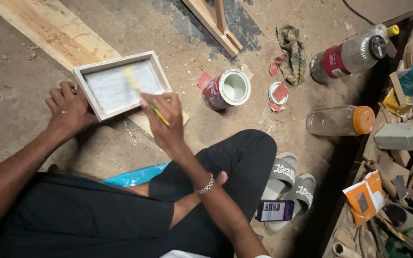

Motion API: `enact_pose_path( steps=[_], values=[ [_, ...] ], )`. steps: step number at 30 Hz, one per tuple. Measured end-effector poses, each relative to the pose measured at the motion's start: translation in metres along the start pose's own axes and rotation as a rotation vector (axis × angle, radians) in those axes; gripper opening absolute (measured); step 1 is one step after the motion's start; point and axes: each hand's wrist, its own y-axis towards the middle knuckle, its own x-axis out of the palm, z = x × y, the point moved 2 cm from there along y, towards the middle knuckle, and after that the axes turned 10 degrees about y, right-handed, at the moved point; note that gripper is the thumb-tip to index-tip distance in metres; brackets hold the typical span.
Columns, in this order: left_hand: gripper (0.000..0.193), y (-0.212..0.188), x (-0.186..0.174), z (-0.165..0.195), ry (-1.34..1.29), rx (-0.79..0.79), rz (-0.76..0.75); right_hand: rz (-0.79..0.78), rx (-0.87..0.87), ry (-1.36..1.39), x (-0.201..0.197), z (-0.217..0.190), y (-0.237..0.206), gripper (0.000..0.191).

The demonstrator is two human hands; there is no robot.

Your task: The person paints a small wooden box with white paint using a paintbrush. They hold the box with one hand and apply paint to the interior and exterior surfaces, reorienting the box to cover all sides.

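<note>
Gripping a blurred brush [142, 93], right hand [166, 122] arches over tray [88, 70].

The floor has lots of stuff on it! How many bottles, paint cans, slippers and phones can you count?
Clear plastic bottles: 2, one with a yellow cap, one with an orange lid
Open white paint can: 1
Grey slippers: 2
Lit phone: 1
Total: 6
</note>
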Motion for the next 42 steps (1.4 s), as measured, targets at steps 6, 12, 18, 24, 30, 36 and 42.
enact_pose_path(
  steps=[6,12,18,24,30,36,42],
  values=[
    [0.108,0.0,0.002,0.0,0.02,-0.042,-0.054,-0.017,0.299,0.489,0.011,0.018,-0.002,0.027],
    [0.112,0.001,0.001,0.001,0.0,-0.058,-0.046,0.173,0.029,-0.263,-0.021,0.015,0.008,0.022],
    [0.113,0.002,-0.001,0.002,-0.028,-0.047,-0.054,-0.048,-0.072,-0.003,0.0,-0.021,-0.015,0.024],
    [0.109,0.002,0.002,0.0,0.034,-0.059,-0.08,-0.013,0.311,0.402,-0.006,0.0,-0.006,0.022],
    [0.106,0.002,-0.002,0.0,-0.088,-0.036,-0.016,0.158,0.123,-0.287,-0.039,0.014,0.007,0.02],
    [0.108,0.009,-0.005,0.0,-0.16,-0.1,-0.021,0.019,0.075,0.275,-0.025,0.016,-0.006,0.027],
    [0.112,0.021,-0.015,0.001,-0.261,0.005,0.105,0.363,0.273,0.617,-0.062,0.046,0.008,0.033]
  ],
)
